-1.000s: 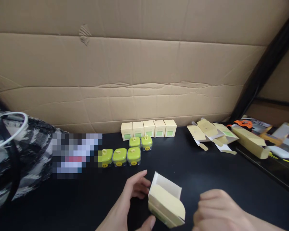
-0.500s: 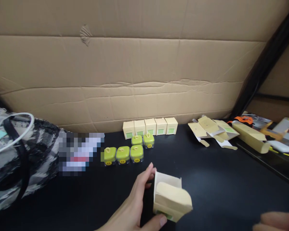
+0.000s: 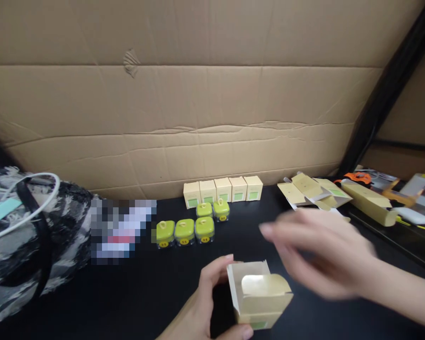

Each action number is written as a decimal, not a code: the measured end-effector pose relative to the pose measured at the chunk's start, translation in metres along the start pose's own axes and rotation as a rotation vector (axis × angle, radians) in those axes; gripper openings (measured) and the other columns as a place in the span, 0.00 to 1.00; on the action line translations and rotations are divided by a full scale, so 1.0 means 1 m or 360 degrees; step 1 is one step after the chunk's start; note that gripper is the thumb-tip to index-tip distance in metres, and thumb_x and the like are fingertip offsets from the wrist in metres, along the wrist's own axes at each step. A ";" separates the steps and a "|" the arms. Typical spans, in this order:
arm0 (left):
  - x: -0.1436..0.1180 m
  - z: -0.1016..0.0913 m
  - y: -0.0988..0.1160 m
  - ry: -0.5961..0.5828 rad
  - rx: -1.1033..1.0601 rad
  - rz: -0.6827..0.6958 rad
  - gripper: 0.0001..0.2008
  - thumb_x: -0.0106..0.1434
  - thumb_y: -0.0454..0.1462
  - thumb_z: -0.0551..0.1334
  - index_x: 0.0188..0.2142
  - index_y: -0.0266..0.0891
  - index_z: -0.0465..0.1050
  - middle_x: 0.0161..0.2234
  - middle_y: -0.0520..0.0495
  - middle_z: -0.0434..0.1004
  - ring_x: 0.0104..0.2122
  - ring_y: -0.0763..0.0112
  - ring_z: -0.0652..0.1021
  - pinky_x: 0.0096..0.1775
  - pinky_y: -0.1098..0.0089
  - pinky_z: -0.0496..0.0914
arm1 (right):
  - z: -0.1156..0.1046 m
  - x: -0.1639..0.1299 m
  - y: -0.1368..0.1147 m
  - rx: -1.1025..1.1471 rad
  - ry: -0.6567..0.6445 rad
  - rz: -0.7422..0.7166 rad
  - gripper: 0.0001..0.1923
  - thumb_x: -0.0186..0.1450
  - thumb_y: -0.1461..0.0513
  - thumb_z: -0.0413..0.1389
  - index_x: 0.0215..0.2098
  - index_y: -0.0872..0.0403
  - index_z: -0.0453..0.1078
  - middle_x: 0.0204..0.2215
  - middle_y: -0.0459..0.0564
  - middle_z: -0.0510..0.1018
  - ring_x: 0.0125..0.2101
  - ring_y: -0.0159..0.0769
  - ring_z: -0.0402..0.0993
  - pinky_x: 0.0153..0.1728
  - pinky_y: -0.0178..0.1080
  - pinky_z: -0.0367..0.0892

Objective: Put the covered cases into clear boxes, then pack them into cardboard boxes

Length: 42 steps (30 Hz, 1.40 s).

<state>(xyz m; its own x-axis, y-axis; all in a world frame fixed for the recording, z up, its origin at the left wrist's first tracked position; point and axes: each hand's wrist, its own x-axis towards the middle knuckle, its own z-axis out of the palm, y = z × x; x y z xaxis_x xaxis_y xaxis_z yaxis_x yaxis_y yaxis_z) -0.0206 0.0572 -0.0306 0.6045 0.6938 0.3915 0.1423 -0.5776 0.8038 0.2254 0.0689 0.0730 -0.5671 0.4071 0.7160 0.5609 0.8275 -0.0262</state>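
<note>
My left hand (image 3: 202,302) holds a small cream cardboard box (image 3: 257,304) from its left side, thumb at the front and fingers behind. The box has its top open, with a curved flap raised at the front and a green label low on that side. To the right of the box, my right hand (image 3: 322,255) hangs above the table, smeared by motion; whether it holds anything cannot be made out. Several small clear containers with green lids (image 3: 184,228), each with a loop on top and a yellow label, stand beyond the hands.
Closed cream boxes (image 3: 223,190) stand in a row against the cardboard wall (image 3: 198,99). Partly unfolded cream cartons (image 3: 306,186) lie at the back right, beside a long cream box (image 3: 368,200) and an orange tool (image 3: 357,178). A black-and-grey fabric bag (image 3: 69,212) fills the left side.
My right hand has come in from the lower right corner, moving left and up over the table. My left hand still grips the box, now turned slightly so more of its inside shows.
</note>
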 end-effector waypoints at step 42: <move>-0.005 0.001 0.022 0.0158 0.0289 0.0050 0.32 0.67 0.46 0.59 0.64 0.60 0.42 0.60 0.48 0.68 0.55 0.66 0.75 0.52 0.73 0.72 | -0.005 -0.009 -0.025 0.0743 -0.0690 0.0448 0.15 0.61 0.61 0.64 0.46 0.49 0.70 0.49 0.51 0.75 0.48 0.41 0.74 0.47 0.40 0.72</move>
<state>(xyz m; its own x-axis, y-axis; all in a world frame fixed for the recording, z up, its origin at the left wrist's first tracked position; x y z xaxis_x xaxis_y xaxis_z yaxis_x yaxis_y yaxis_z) -0.0193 0.0405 -0.0154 0.5319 0.7080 0.4646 0.2689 -0.6615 0.7001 0.2196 0.0431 0.0708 -0.6825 0.6678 0.2972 0.4589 0.7080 -0.5369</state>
